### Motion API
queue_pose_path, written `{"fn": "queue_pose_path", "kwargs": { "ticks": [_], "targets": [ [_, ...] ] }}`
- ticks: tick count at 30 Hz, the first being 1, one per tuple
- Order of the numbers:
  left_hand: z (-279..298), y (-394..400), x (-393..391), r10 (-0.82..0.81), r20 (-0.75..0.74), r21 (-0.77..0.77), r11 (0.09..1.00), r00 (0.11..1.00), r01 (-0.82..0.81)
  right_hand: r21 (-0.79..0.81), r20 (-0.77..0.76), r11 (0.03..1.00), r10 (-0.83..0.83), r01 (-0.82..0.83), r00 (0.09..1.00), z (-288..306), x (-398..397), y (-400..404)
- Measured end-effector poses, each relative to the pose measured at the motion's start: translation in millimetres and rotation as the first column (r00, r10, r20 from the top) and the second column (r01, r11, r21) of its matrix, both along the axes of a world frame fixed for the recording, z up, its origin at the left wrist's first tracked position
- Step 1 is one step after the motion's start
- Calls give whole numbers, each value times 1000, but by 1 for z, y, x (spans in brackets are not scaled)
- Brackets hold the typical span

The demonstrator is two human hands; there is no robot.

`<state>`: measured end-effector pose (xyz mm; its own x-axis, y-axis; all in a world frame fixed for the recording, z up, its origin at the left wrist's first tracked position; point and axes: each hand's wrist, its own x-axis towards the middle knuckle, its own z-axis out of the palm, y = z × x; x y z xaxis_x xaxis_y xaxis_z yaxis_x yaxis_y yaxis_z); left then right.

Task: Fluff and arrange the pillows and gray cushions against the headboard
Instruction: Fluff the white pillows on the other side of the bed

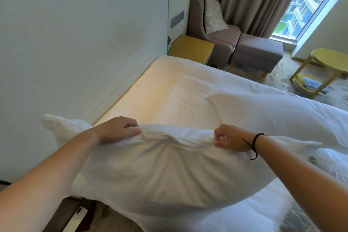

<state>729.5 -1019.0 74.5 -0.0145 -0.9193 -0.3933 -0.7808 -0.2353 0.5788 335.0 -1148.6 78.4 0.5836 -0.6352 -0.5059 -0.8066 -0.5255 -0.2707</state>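
1. A large, soft white fabric pillow (160, 171) is held up in the air over the near edge of the white-sheeted bed (188, 88), close to the camera and apart from the pale panelled headboard (75, 43) on the left.
2. The left hand (118, 130) grips the pillow's top edge, its fingers curled over bunched cloth near the left side.
3. The right hand (228, 138) pinches the same top edge further right, fingers curled tight on a fold; a black cord bracelet (254, 143) circles its wrist.
4. The cloth between the two hands sags into creases, and the pillow's left corner (50, 120) sticks up beyond the left forearm.
5. A second white pillow (273, 115) lies on the bed behind the held one, toward the right.
6. Past the bed's far end stand a yellow bedside cabinet (192, 48), a grey upholstered armchair (216, 39) with a pale patterned cushion (213, 16) leaning in it, a grey footstool (258, 52), and a round yellow side bench (329, 58).
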Motion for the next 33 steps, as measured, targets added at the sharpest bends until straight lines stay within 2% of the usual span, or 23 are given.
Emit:
{"fn": "queue_pose_path", "kwargs": {
  "ticks": [4, 6, 8, 12, 15, 17, 19, 21, 23, 25, 28, 30, 33],
  "targets": [
    [-6, -27, -14, 29, 5, -8, 1000, 1000, -29, -63, 308, 984, -141, 168, 941, -8, -7, -14],
    [-8, -37, -16, 27, 35, 7, 1000, 999, -27, -142, 390, 967, -142, 212, 910, -9, -13, -26],
    [-8, -46, -15, 20, 56, 31, 999, 998, -22, -199, 355, 958, -126, 206, 926, -11, -18, -41],
    [-9, -59, -15, -23, 152, 113, 994, 988, 5, -275, 112, 954, -89, 117, 990, -23, -10, -56],
    [-18, -58, -17, 3, 203, 126, 992, 979, -30, -470, 205, 881, 55, 49, 977, -32, 2, -47],
    [-24, -53, -17, 27, 262, 55, 998, 965, -43, -516, 278, 856, 140, 24, 950, -33, 18, -31],
    [-26, -48, -14, 62, 309, -45, 998, 949, -51, -472, 257, 881, 169, -29, 952, -37, 36, -14],
    [-26, -41, -6, 68, 323, -88, 995, 944, -41, -363, 162, 927, 161, -92, 974, -45, 49, -4],
    [-24, -33, 4, -4, 373, -69, 997, 928, 32, -300, 75, 944, 164, -135, 984, -55, 58, -6],
    [-24, -25, 15, -88, 457, -56, 990, 885, 127, -255, 57, 958, 146, -127, 988, -59, 66, -11],
    [-30, -18, 38, -59, 533, -38, 995, 844, 94, -222, 17, 965, 144, -137, 989, -65, 85, -21],
    [-34, -22, 51, -33, 550, -16, 999, 835, 50, -219, 6, 972, 87, -83, 996, -68, 100, -25],
    [-41, -38, 61, -16, 571, -30, 999, 821, 40, -377, 27, 924, 82, -66, 996, -71, 119, -28]
  ]
}}
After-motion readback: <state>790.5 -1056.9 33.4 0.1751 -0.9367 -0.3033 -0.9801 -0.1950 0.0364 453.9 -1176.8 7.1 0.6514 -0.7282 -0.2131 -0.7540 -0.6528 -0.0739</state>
